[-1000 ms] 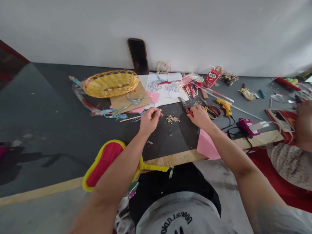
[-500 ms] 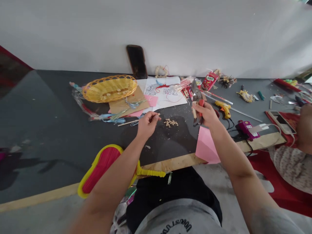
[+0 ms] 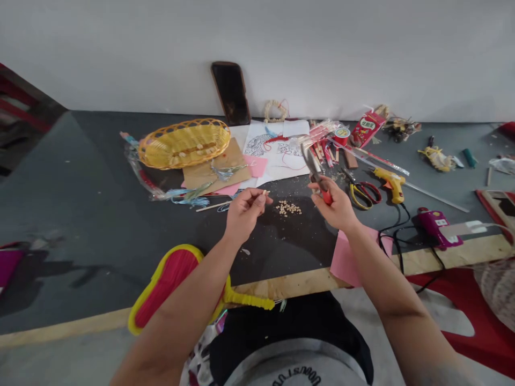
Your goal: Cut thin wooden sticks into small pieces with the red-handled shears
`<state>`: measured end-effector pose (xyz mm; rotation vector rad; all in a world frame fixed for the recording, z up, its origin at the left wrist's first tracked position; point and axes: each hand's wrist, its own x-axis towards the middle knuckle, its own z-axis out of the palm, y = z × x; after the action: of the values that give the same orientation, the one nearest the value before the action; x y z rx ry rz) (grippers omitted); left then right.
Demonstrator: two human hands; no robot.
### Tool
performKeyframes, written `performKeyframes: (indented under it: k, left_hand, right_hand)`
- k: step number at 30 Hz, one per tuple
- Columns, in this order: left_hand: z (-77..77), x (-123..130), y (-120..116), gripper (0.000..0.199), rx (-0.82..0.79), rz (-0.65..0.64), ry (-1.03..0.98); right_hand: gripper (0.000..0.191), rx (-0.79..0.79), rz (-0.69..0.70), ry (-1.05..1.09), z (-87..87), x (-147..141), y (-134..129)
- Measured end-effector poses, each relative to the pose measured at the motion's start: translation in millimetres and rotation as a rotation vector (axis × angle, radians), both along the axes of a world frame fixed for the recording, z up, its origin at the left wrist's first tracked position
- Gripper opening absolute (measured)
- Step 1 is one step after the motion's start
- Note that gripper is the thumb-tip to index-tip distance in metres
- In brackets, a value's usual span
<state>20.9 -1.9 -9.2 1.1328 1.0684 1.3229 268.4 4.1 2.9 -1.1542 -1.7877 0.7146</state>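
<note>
My left hand [image 3: 246,212] pinches a small pale piece [image 3: 266,192] between thumb and fingertips; whether it is a bead or a cut bit of stick I cannot tell. A loose pile of similar small pale pieces [image 3: 288,208] lies on the dark tabletop [image 3: 281,252], just right of that hand. Across the pile, my right hand [image 3: 335,205] is wrapped round red-handled pruning shears [image 3: 313,163]. Their metal blades point up and away, towards the back of the table. Part of the handles is hidden in my palm.
A yellow woven basket [image 3: 185,145] stands back left, near a phone [image 3: 231,92] leaning on the wall. To the right lie scissors [image 3: 364,194], a yellow glue gun [image 3: 390,183] and cables. A pink-and-yellow paddle-shaped item [image 3: 169,284] rests at the front edge.
The shears have turned in my right hand, and more of their blades now shows, pointing upward. My left hand keeps its pinch. The whole view has shifted slightly.
</note>
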Motion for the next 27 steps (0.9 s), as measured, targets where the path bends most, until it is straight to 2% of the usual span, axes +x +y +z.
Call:
performKeyframes:
  k: [3,5,7,17,27]
  left_hand:
    - [2.6,2,-2,0.038,-0.024,0.014,-0.09]
    - [3.6,3,-4,0.038,-0.04,0.016,-0.117]
    - [3.9,3,-5,0.038,-0.049,0.013,-0.118]
    - [-1.7,5,-8,0.039,-0.055,0.019,-0.019]
    - [-0.2,6,-8,0.035,-0.11,0.012,0.018]
  right_hand:
    - [0.018,0.201,0.004,-0.452,-0.9,-8,-9]
    - [0.02,0.253,0.037,-0.617,-0.7,-15,-14]
    - [0.021,0.29,0.051,-0.692,0.3,-20,-19]
    - [0.025,0.257,0.076,-0.751,6.8,-29,-30]
    - [0.023,0.237,0.097,-0.722,0.3,-31,-30]
